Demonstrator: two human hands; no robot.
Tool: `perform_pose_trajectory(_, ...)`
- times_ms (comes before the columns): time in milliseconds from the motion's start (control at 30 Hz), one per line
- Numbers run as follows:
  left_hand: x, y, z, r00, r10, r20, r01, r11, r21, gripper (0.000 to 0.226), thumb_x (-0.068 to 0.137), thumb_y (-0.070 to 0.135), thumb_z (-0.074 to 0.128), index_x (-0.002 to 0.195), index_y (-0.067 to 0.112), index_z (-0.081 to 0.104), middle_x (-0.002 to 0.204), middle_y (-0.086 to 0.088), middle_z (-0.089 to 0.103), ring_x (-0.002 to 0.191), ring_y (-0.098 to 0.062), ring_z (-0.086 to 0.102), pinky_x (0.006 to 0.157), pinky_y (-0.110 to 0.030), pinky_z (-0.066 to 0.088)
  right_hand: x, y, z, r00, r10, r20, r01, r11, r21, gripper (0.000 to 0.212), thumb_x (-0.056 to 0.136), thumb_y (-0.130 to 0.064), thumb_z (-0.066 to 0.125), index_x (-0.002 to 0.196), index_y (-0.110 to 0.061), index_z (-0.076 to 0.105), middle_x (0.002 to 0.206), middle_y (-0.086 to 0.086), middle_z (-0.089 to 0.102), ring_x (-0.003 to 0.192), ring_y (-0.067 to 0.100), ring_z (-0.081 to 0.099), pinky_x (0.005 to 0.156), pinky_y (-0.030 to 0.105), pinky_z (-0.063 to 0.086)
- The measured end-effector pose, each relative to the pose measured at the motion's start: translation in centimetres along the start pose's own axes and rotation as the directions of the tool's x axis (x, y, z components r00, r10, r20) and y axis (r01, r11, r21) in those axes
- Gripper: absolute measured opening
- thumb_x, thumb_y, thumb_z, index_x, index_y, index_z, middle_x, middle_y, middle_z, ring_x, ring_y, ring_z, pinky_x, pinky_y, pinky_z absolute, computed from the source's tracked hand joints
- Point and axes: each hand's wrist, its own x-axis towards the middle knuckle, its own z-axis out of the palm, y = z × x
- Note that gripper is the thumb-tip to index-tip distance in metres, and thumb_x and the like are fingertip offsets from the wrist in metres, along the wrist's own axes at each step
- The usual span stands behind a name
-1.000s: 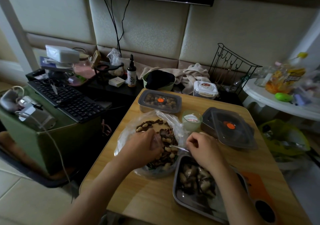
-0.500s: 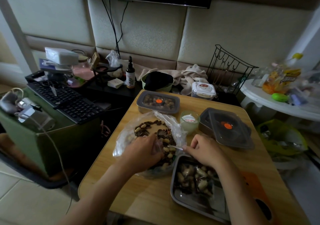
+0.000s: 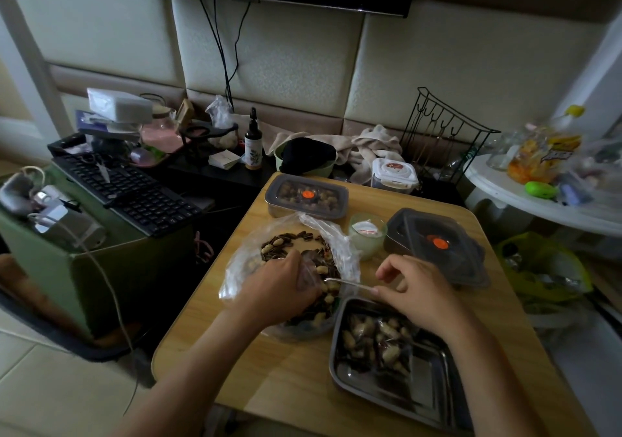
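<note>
Nearest, at five o'clock on the table (image 3: 269, 369), a metal tray (image 3: 434, 389) of peanuts (image 3: 373, 335) is set. Just beyond it, a thin metal utensil (image 3: 346, 283) is pinched by the right hand (image 3: 420, 288) and pointed toward nine o'clock over the plastic bag (image 3: 242, 268) of nuts, whose film is gripped by the left hand (image 3: 279, 288). A lidded container (image 3: 306, 195) is placed at twelve o'clock.
</note>
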Motion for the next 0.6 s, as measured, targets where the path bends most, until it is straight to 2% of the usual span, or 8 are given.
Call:
perform_pose_trajectory(133, -0.1, 0.5, 0.3, 1.0, -0.03, -0.009, 0.03, 0.999, 0.025, 0.045, 0.092, 0.057, 0.06, 0.113, 0.019, 0.047, 0.091, 0.005, 0.058, 0.078, -0.017, 0.059, 0.066, -0.032, 0.054, -2.0, 1.4, -1.8, 0.999, 0.032, 0.021, -0.033, 0.998, 0.061, 0.022, 0.085, -0.03, 0.083, 0.096, -0.037, 0.065, 0.103, -0.016, 0.064, 0.077, 0.004, 0.067, 0.069, 0.024, 0.056)
perform_pose_trajectory(267, -0.4, 0.5, 0.5, 0.998, -0.053, -0.029, 0.053, 0.998, 0.021, 0.043, 0.093, 0.057, 0.059, 0.112, 0.019, 0.048, 0.089, 0.006, 0.06, 0.076, -0.015, 0.059, 0.066, -0.035, 0.056, -4.4, 2.7, -4.5, 0.993, 0.079, 0.085, -0.101, 0.948, 0.301, 0.025, 0.086, -0.021, 0.083, 0.101, -0.035, 0.07, 0.101, -0.01, 0.072, 0.082, 0.006, 0.073, 0.074, 0.029, 0.058)
perform_pose_trajectory(333, -0.6, 0.5, 0.6, 0.997, -0.061, -0.037, 0.062, 0.998, 0.03, 0.042, 0.093, 0.057, 0.059, 0.109, 0.019, 0.049, 0.089, 0.005, 0.062, 0.076, -0.015, 0.06, 0.068, -0.037, 0.058, -5.2, 2.8, -5.2, 0.996, 0.072, 0.043, -0.084, 0.863, 0.498, 0.025, 0.082, -0.021, 0.084, 0.1, -0.035, 0.073, 0.103, -0.009, 0.074, 0.089, 0.009, 0.074, 0.081, 0.033, 0.058)
perform_pose_trajectory(433, -0.8, 0.6, 0.6, 0.996, -0.074, -0.045, 0.075, 0.997, 0.018, 0.04, 0.093, 0.056, 0.059, 0.108, 0.02, 0.047, 0.088, 0.004, 0.062, 0.075, -0.014, 0.06, 0.066, -0.036, 0.057, -5.1, 2.4, -4.6, 0.985, 0.127, -0.115, -0.013, 0.726, 0.687, 0.027, 0.074, -0.029, 0.081, 0.1, -0.029, 0.076, 0.109, -0.007, 0.075, 0.103, 0.01, 0.072, 0.09, 0.033, 0.054)
perform_pose_trajectory(533, -0.9, 0.8, 0.5, 0.994, -0.089, -0.056, 0.088, 0.996, -0.017, 0.04, 0.094, 0.056, 0.059, 0.109, 0.022, 0.046, 0.085, 0.007, 0.059, 0.071, -0.011, 0.057, 0.057, -0.028, 0.046, -3.6, 1.3, -2.7, 0.95, 0.222, -0.218, 0.057, 0.564, 0.824, 0.019, 0.081, -0.021, 0.081, 0.099, -0.024, 0.077, 0.112, 0.0, 0.075, 0.112, 0.019, 0.07, 0.098, 0.041, 0.055)
perform_pose_trajectory(600, -0.9, 0.9, 0.5, 0.994, -0.091, -0.064, 0.091, 0.996, -0.015, 0.04, 0.094, 0.058, 0.058, 0.11, 0.023, 0.045, 0.087, 0.006, 0.059, 0.072, -0.012, 0.057, 0.056, -0.027, 0.043, -2.5, 0.2, -1.3, 0.923, 0.309, -0.229, 0.052, 0.489, 0.871, 0.014, 0.086, -0.016, 0.08, 0.099, -0.021, 0.077, 0.11, 0.002, 0.076, 0.11, 0.023, 0.072, 0.098, 0.043, 0.057)
